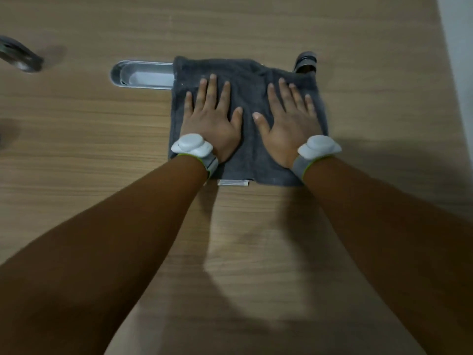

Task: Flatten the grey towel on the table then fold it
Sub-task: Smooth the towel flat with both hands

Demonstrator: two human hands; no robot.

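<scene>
Head view: left hand (212, 119) and right hand (289, 121) are pressing flat-fingered, grasping nothing, on the grey towel (249, 152), smoothing it against the table (102, 139).

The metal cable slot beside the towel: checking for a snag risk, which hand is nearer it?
Left. The left hand presses flat on the grey towel just right of the metal cable slot; the right hand lies farther right on the towel.

one towel (248, 147), two hands (213, 125) (288, 126), two wristbands (192, 146) (320, 147), one tray (115, 73)
</scene>
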